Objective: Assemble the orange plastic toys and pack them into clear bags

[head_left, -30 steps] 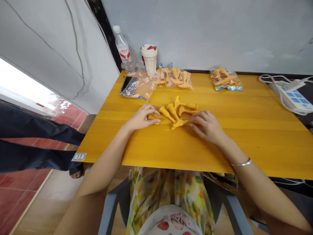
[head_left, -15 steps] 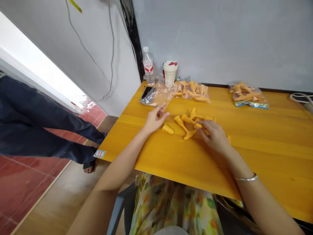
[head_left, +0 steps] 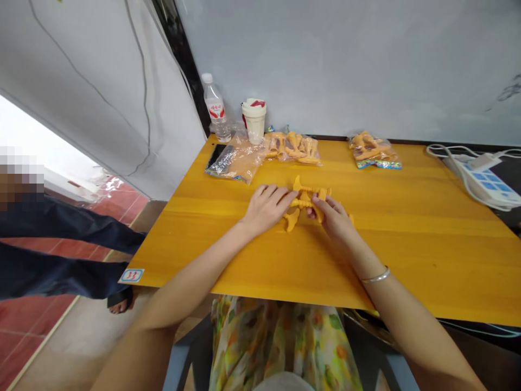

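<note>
My right hand (head_left: 329,214) is closed on a yellow plastic piece (head_left: 319,206) with a wide T-shaped end, above the tabletop. Fingers of my left hand (head_left: 268,206) reach the left end of the same piece's shaft; the palm faces down and hides whatever lies beneath it. Just behind the hands lies another yellow piece (head_left: 297,183) with a ridged shaft. A further yellow piece (head_left: 292,220) rests between the hands, nearer to me, partly covered by my left hand.
On the wooden table (head_left: 407,260) stand a water bottle (head_left: 217,114) and a white cup (head_left: 255,122) at the back left, beside a phone (head_left: 217,157) and bagged yellow parts (head_left: 293,146). Another bag (head_left: 372,149) and a power strip (head_left: 484,179) lie rightward. A person (head_left: 61,217) stands left.
The view has turned to the right. My left hand has moved over to the yellow pieces, and my right hand has lifted one, so the hands now meet at it.
</note>
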A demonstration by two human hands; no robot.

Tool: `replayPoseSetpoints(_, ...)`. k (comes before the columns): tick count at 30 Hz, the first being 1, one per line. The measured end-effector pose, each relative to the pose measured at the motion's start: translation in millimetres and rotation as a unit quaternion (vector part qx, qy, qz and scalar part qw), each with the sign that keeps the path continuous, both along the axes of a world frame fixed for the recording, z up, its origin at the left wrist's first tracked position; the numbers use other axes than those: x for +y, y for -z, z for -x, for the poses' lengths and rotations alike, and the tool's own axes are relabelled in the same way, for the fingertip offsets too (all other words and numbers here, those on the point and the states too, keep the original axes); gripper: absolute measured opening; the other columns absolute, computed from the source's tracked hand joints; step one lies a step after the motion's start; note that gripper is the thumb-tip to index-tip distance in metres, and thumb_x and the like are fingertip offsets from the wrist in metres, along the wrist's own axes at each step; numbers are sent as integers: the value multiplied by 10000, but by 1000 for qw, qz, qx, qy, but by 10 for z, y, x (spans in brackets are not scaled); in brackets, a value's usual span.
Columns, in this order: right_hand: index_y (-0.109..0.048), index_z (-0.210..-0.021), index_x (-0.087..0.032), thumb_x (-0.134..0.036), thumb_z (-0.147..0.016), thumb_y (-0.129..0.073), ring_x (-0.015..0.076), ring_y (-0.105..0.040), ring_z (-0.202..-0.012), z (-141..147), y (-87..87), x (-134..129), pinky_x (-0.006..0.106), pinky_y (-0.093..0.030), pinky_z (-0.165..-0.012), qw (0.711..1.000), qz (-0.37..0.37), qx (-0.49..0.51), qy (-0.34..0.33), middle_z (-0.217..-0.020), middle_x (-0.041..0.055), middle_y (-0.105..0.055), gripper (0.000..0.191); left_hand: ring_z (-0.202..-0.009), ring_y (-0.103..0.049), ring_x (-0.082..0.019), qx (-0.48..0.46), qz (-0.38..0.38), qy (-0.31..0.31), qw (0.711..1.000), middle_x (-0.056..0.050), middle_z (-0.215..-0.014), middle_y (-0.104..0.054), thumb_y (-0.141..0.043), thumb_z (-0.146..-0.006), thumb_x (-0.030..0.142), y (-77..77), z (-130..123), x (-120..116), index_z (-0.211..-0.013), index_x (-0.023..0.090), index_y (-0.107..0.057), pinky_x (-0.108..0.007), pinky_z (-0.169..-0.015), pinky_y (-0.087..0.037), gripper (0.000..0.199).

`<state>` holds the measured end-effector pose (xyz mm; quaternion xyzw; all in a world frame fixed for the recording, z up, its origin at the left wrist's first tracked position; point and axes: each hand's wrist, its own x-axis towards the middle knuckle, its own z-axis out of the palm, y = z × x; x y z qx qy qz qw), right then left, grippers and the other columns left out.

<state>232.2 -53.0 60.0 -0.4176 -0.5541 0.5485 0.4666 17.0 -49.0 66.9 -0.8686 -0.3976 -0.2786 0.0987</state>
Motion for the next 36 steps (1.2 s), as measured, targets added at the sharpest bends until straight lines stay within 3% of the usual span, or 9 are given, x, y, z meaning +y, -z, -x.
replayPoseSetpoints(5, -581, -929, -244, -519, -914, -613, 148, -536, -629, -57, -42, -69, 273, -418, -580, 998, -3, -9, -60, -694, -19, -579, 278, -812, -594, -214, -8, 40, 7, 999, -95, -827, -659, -456, -985, 452, 12, -2, -34, -1134, 262, -705, -335, -715, -416, 348)
replayPoseSetpoints(13, -554, -992, -235, -444, -967, -567, 155, -584, -698, -101, -147, -247, 280, -478, -650, 973, -129, -110, -155, -769, 1, -625, 211, -713, -646, -171, -46, 168, 45, 984, -60, -801, -725, -529, -933, 536, -121, 162, -246, -1041, 262, -744, -266, -659, -428, 365)
replayPoseSetpoints(15, -578, -982, -223, -387, -989, -533, 170, -610, -791, -132, -140, -395, 305, -503, -731, 944, -229, -173, -164, -849, 35, -648, 169, -736, -666, -161, -60, 246, 101, 962, -43, -841, -745, -582, -912, 478, -185, 198, -288, -1032, 249, -739, -248, -684, -445, 302)
replayPoseSetpoints(18, -636, -980, -231, -274, -1008, -456, 201, -612, -910, -203, -94, -675, 354, -508, -794, 853, -398, -297, -160, -988, 89, -667, 187, -697, -656, -134, -44, 395, 197, 896, -12, -826, -747, -644, -876, 401, -300, 228, -311, -1012, 232, -741, -216, -664, -445, 238)
replayPoseSetpoints(20, -657, -964, -248, -221, -987, -472, 220, -604, -939, -274, -53, -856, 370, -511, -792, 793, -467, -372, -124, -994, 91, -674, 188, -664, -637, -118, -20, 473, 244, 846, -5, -833, -748, -676, -851, 375, -379, 269, -302, -1009, 225, -746, -201, -628, -433, 228)
replayPoseSetpoints(23, -654, -901, -258, -168, -939, -551, 238, -592, -997, -450, 4, -1019, 389, -518, -839, 743, -519, -417, -73, -967, 79, -677, 142, -652, -611, -111, -13, 539, 268, 799, -13, -843, -732, -689, -841, 392, -482, 420, -242, -1022, 216, -734, -196, -602, -431, 256)
replayPoseSetpoints(26, -652, -885, -235, -118, -920, -539, 262, -576, -1052, -670, 54, -1010, 411, -526, -844, 720, -515, -461, -65, -1019, 112, -660, 165, -662, -583, -114, -102, 521, 196, 824, -12, -820, -682, -667, -850, 454, -539, 617, -139, -1006, 206, -686, -205, -610, -447, 294)
replayPoseSetpoints(30, -657, -874, -210, -22, -858, -483, 281, -559, -1066, -850, 129, -859, 444, -537, -851, 729, -441, -519, -60, -1057, 131, -642, 257, -861, -599, -161, -238, 385, 89, 887, -36, -941, -665, -691, -816, 491, -500, 751, 8, -969, 193, -669, -260, -784, -482, 335)
replayPoseSetpoints(36, -663, -1030, -226, 91, -713, -437, 292, -515, -1183, -903, 186, -706, 508, -500, -976, 760, -373, -526, -83, -1181, 95, -639, 501, -890, -575, -178, -191, 311, 38, 930, -35, -931, -646, -726, -761, 516, -266, 790, 202, -951, 175, -718, -293, -840, -438, 390)
